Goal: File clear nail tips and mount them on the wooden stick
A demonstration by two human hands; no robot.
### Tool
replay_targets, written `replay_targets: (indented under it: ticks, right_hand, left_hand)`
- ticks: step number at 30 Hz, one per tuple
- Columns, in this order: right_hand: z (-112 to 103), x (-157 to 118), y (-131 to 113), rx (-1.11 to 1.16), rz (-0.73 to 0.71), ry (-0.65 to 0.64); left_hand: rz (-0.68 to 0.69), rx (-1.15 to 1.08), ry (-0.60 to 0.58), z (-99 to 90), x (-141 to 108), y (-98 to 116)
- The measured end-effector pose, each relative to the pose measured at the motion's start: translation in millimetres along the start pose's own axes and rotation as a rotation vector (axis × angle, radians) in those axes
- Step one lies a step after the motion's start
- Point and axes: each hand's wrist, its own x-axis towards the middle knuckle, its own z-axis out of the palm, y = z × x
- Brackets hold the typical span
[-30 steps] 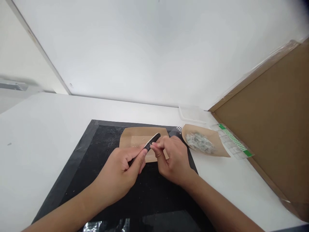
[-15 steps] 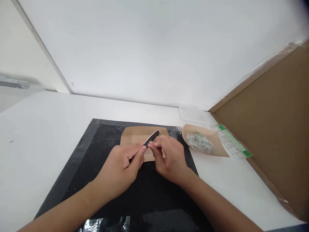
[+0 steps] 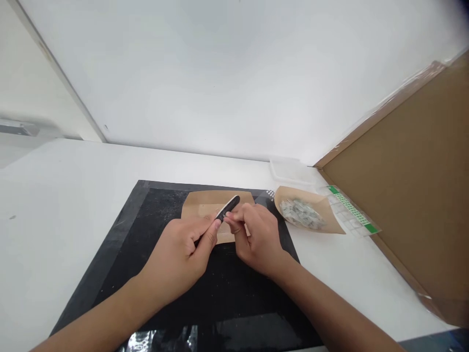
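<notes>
My left hand [image 3: 185, 247] is closed round a slim black strip with a pale edge [image 3: 228, 207], which looks like a nail file and points up to the right. Beside it, my right hand [image 3: 256, 232] pinches something tiny between thumb and forefinger, against the strip's side; it is too small to name. Both hands are over an open brown paper tray [image 3: 194, 203], which lies on a black mat [image 3: 142, 230]. To the right, a second brown paper tray [image 3: 335, 225] holds many small clear pieces [image 3: 302, 213].
A clear plastic box with a green-and-white label [image 3: 351, 208] lies at the right, by a brown cardboard panel [image 3: 410, 186]. Behind the trays is a translucent container [image 3: 291, 171]. A white wall [image 3: 205, 73] rises at the back of the white table [image 3: 32, 234].
The whole view has shifted slightly, so everything sits a little farther left. Both hands keep nearly the same pose around the black strip.
</notes>
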Motion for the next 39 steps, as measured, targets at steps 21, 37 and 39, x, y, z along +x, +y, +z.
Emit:
replay_targets:
  ticks: [21, 37, 39]
  right_hand:
    - [-0.2, 2.2, -2.1, -0.045, 0.071, 0.068]
    - [-2.4, 2.6, -1.1, -0.047, 0.041, 0.068]
    - [-3.1, 2.3, -0.6, -0.025, 0.018, -0.009]
  left_hand:
    - [-0.005, 0.015, 0.029, 1.0, 0.1, -0.2]
    - [0.008, 0.024, 0.01, -0.9, 0.0, 2.4]
    - [0.015, 0.028, 0.012, -0.4, -0.8, 2.5]
